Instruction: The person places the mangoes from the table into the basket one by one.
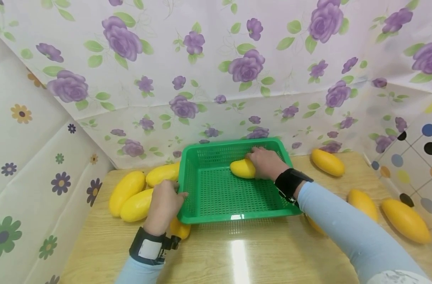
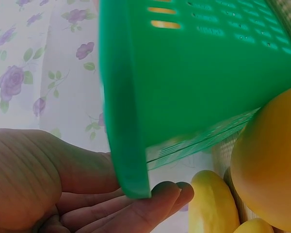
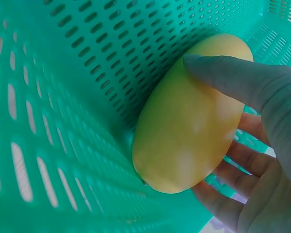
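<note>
A green perforated plastic basket [image 1: 216, 219] stands on the wooden table against the back wall. My left hand [image 1: 165, 207] pinches the basket's left rim, thumb on one side and fingers on the other, as the left wrist view shows. Inside the basket, toward its right back part, my right hand [image 1: 266, 163] grips a yellow mango [image 1: 242, 168]. In the right wrist view the thumb lies across the mango [image 3: 189, 126] and the other fingers curl under its far side. The mango lies close to the basket's mesh; whether it bears on the floor I cannot tell.
Several mangoes lie left of the basket, one at the far left [image 1: 125, 193] and one [image 1: 180, 228] beside my left wrist. More lie on the right, including one at the back [image 1: 327, 162] and one near the right wall [image 1: 406, 221]. Flowered sheets [image 1: 216, 79] cover the walls.
</note>
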Demonstrator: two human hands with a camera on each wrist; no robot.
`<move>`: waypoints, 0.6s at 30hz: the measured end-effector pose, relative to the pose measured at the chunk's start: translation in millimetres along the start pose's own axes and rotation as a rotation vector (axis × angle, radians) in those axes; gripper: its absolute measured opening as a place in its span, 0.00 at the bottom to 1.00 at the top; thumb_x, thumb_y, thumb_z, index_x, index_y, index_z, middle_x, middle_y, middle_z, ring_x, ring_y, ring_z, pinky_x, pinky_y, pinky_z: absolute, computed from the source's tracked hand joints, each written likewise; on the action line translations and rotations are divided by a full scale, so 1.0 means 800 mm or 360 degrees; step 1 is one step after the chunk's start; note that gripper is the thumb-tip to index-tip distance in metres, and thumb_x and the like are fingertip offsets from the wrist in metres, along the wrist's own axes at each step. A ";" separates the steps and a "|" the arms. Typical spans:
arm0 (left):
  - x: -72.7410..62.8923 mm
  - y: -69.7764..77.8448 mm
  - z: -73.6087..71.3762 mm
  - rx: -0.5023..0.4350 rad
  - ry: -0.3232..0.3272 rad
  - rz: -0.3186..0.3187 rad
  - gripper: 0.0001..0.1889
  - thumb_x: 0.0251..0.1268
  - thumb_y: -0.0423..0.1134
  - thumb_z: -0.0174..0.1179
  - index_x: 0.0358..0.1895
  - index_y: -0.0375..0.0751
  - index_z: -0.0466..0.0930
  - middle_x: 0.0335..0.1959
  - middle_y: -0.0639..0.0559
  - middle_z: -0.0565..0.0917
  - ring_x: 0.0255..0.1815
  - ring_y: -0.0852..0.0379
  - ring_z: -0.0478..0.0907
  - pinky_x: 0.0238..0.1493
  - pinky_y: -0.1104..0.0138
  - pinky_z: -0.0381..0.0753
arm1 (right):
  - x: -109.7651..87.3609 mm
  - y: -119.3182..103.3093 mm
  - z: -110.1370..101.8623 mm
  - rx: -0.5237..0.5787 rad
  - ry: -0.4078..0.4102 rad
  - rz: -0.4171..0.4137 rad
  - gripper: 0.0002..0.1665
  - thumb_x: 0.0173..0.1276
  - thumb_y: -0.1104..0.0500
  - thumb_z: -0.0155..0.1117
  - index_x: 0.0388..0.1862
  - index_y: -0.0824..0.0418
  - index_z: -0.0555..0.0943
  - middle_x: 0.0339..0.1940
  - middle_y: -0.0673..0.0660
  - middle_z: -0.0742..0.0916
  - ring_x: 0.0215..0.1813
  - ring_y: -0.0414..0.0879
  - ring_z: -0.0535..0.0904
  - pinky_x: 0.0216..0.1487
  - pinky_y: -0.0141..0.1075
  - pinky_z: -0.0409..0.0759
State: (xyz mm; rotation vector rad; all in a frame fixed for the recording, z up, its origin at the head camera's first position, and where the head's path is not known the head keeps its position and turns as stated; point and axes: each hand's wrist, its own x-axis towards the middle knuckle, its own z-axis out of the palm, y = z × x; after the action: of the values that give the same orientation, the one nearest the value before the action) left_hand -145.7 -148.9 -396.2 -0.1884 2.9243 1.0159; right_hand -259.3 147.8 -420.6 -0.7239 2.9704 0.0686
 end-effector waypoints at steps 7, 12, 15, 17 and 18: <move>0.000 0.000 0.001 0.0001 0.0014 0.0017 0.17 0.53 0.34 0.67 0.46 0.29 0.81 0.38 0.38 0.85 0.33 0.53 0.83 0.28 0.62 0.84 | -0.001 0.002 0.001 0.0011 -0.0012 0.0016 0.41 0.41 0.53 0.80 0.58 0.54 0.76 0.53 0.58 0.78 0.55 0.56 0.73 0.49 0.50 0.79; -0.001 0.001 0.001 0.0007 0.0015 0.0016 0.16 0.53 0.33 0.67 0.45 0.29 0.82 0.34 0.41 0.85 0.28 0.55 0.80 0.27 0.64 0.83 | -0.004 0.006 0.001 0.0035 0.0008 0.0022 0.40 0.43 0.53 0.79 0.59 0.54 0.75 0.55 0.59 0.77 0.57 0.57 0.72 0.50 0.51 0.78; -0.001 0.002 0.001 0.0011 0.0013 0.0006 0.17 0.53 0.33 0.67 0.46 0.29 0.81 0.34 0.41 0.84 0.27 0.56 0.79 0.26 0.65 0.82 | -0.008 0.010 -0.004 0.0051 0.0036 0.0012 0.41 0.44 0.51 0.78 0.60 0.55 0.75 0.56 0.60 0.77 0.57 0.57 0.72 0.50 0.51 0.78; -0.001 0.002 0.001 0.0017 0.0011 -0.0003 0.18 0.53 0.34 0.67 0.47 0.28 0.81 0.35 0.41 0.84 0.26 0.56 0.79 0.25 0.67 0.81 | -0.011 0.012 -0.011 0.0060 0.0038 0.0009 0.42 0.45 0.50 0.77 0.61 0.55 0.74 0.58 0.60 0.77 0.58 0.58 0.72 0.51 0.51 0.77; -0.001 0.002 0.001 0.0022 0.0010 -0.0005 0.18 0.53 0.34 0.67 0.48 0.28 0.80 0.36 0.40 0.84 0.26 0.56 0.78 0.24 0.67 0.81 | -0.012 0.013 -0.016 0.0069 0.0034 0.0008 0.43 0.46 0.49 0.77 0.62 0.56 0.73 0.59 0.60 0.76 0.59 0.58 0.71 0.52 0.52 0.77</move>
State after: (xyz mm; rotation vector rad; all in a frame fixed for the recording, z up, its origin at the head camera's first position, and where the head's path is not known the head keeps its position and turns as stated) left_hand -145.2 -147.3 -395.7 -0.1960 2.9350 0.9961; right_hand -256.3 160.3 -406.9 -0.7163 2.9836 -0.0035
